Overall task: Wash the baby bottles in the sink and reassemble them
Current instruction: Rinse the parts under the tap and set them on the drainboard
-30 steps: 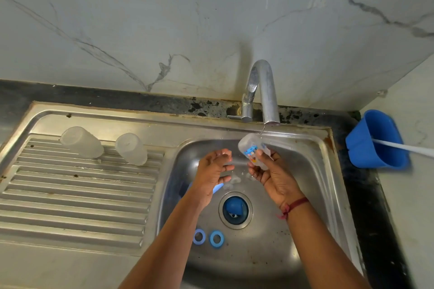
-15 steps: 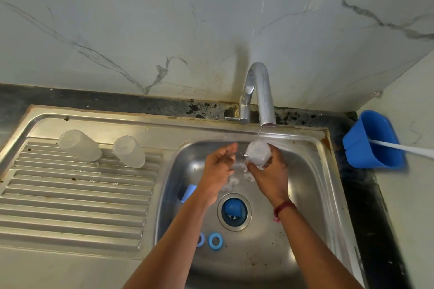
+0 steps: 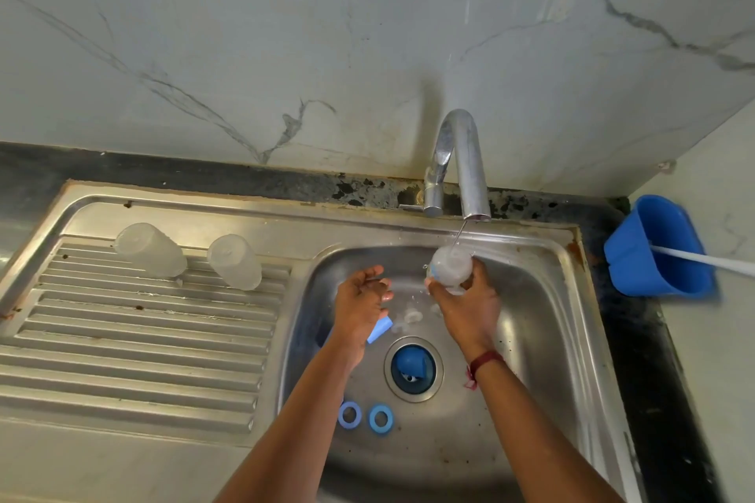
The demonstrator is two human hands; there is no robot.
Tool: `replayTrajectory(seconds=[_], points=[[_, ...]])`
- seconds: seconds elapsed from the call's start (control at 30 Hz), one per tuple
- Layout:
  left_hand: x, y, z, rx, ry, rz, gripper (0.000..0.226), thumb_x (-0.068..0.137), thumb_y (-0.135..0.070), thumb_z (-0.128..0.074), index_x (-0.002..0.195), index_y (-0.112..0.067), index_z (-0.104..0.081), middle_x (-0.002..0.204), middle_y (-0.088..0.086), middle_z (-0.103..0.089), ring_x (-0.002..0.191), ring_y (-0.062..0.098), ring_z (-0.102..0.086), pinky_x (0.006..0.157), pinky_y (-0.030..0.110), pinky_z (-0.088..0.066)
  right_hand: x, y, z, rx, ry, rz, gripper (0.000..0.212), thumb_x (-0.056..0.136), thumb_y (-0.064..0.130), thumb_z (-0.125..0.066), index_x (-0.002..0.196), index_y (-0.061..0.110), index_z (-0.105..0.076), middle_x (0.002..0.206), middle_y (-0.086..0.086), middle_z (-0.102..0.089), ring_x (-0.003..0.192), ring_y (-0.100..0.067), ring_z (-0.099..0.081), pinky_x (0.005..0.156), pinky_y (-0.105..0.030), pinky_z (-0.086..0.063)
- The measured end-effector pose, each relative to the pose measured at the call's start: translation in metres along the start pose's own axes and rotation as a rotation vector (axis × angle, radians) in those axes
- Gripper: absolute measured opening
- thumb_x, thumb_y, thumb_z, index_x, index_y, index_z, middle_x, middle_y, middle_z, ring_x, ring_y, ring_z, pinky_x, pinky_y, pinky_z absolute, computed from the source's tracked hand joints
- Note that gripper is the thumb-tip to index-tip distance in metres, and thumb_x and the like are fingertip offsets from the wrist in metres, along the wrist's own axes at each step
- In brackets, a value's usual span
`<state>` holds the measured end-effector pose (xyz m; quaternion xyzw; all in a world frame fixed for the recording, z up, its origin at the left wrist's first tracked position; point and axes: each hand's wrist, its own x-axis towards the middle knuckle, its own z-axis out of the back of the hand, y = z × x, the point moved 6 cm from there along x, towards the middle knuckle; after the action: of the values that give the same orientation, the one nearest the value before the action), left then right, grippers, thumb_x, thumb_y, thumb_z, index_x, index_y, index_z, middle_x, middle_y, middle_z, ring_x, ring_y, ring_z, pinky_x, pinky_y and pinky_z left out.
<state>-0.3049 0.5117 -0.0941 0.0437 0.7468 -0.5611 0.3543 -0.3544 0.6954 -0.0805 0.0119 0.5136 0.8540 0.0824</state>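
Rinsing now: my right hand (image 3: 465, 306) grips a bottle (image 3: 449, 270) under the tap's (image 3: 461, 159) thin stream, while my left hand (image 3: 361, 298) is loose and empty beside it. Clear caps (image 3: 151, 249) drain on the rack, blue rings (image 3: 349, 414) lie in the sink (image 3: 543, 331), and I'd say reassembly is not yet begun.

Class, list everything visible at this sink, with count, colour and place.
Stainless steel sink: one, silver, basin plus drainboard, in dark counter.
Curved chrome tap: one, silver, behind basin, running thinly.
Frosted plastic cups: two, whitish, on drainboard.
Plastic baby bottle: one, clear, under tap.
Plastic rings: two, blue, basin floor.
Domed piece: one, blue, in drain.
Flat piece: one, light blue, basin floor, left of drain.
Plastic tub: one, blue, counter right of sink, holding white rod.
Left hand: open, over basin.
Right hand: grips bottle; red wrist thread.
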Motion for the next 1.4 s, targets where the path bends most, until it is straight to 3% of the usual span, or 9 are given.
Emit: replayTrajectory(seconds=[0.1,0.23,0.37,0.5,0.63,0.87,1.0,1.2,1.4], points=[[-0.002,0.0,0.0,0.007,0.036,0.003,0.022,0.095,-0.002,-0.058,0.114,-0.011,-0.063,0.094,0.006,-0.068,0.075,0.013,-0.063,0.054,0.018,-0.048,-0.004,0.004,-0.002,-0.064,0.076,0.1,0.065,0.069,0.018,-0.087,0.126,0.022,-0.057,0.116,0.007,-0.056,0.103,-0.014,-0.059,0.084,-0.026,-0.053],[-0.009,-0.002,-0.005,0.08,0.114,-0.044,0.022,0.095,-0.003,-0.058,0.106,-0.02,-0.066,0.097,0.003,-0.068,0.082,0.011,-0.063,0.062,0.025,-0.05,-0.016,0.002,0.003,-0.111,0.172,0.068,0.063,0.071,0.009,-0.081,0.128,0.021,-0.057,0.116,0.001,-0.052,0.102,-0.01,-0.051,0.08,-0.002,-0.034],[-0.03,0.002,-0.014,0.121,0.268,-0.03,0.028,0.091,-0.012,-0.069,0.116,-0.025,-0.065,0.101,-0.007,-0.07,0.088,0.003,-0.068,0.075,0.03,-0.056,-0.035,-0.006,0.008,-0.053,0.333,0.004,0.06,0.069,0.016,-0.086,0.122,0.025,-0.059,0.114,0.007,-0.057,0.103,-0.009,-0.057,0.077,-0.006,-0.041],[-0.053,0.007,-0.008,0.173,0.327,-0.003,0.027,0.091,-0.023,-0.07,0.118,-0.022,-0.064,0.111,0.004,-0.07,0.097,0.018,-0.071,0.078,0.034,-0.06,-0.055,-0.005,0.021,0.105,0.383,-0.064,0.06,0.066,0.015,-0.09,0.116,0.025,-0.058,0.113,0.008,-0.062,0.102,-0.004,-0.058,0.078,-0.009,-0.048],[-0.077,0.019,0.007,-0.013,0.251,0.138,0.025,0.093,-0.031,-0.067,0.107,-0.011,-0.063,0.099,0.016,-0.072,0.089,0.03,-0.07,0.081,0.042,-0.059,-0.072,-0.001,0.029,0.42,0.345,-0.147,0.067,0.059,0.016,-0.093,0.117,0.022,-0.059,0.109,-0.007,-0.071,0.1,-0.022,-0.068,0.084,-0.033,-0.056],[-0.118,0.03,0.03,-0.327,0.133,0.26,0.046,0.099,-0.039,-0.056,0.116,0.003,-0.063,0.093,0.021,-0.072,0.078,0.024,-0.069,0.071,0.033,-0.059,-0.12,0.007,-0.003,0.473,0.477,-0.183,0.049,0.077,0.014,-0.083,0.121,0.018,-0.063,0.108,-0.003,-0.074,0.1,-0.019,-0.069,0.075,-0.024,-0.054],[-0.13,0.029,0.042,-0.367,0.124,0.238,0.039,0.101,-0.036,-0.052,0.112,0.0,-0.065,0.095,0.019,-0.074,0.083,0.025,-0.07,0.08,0.037,-0.057,-0.134,0.02,-0.019,0.458,0.522,-0.168,0.039,0.081,0.017,-0.08,0.117,0.022,-0.065,0.109,-0.001,-0.074,0.104,-0.02,-0.069,0.092,-0.039,-0.055],[-0.127,0.035,0.066,-0.109,0.118,0.275,0.035,0.099,-0.042,-0.055,0.107,-0.01,-0.067,0.103,0.013,-0.071,0.097,0.029,-0.069,0.088,0.047,-0.056,-0.143,0.031,-0.028,0.459,0.445,-0.238,0.03,0.083,0.018,-0.077,0.111,0.017,-0.065,0.102,-0.001,-0.075,0.096,-0.02,-0.071,0.086,-0.039,-0.057],[-0.108,0.027,0.101,-0.057,-0.011,0.259,0.027,0.097,-0.035,-0.058,0.111,-0.014,-0.065,0.104,0.01,-0.069,0.092,0.026,-0.067,0.074,0.037,-0.055,-0.137,0.005,-0.019,0.002,0.304,-0.289,0.046,0.062,0.026,-0.086,0.104,0.023,-0.067,0.105,-0.002,-0.063,0.087,-0.015,-0.064,0.076,-0.034,-0.058]])
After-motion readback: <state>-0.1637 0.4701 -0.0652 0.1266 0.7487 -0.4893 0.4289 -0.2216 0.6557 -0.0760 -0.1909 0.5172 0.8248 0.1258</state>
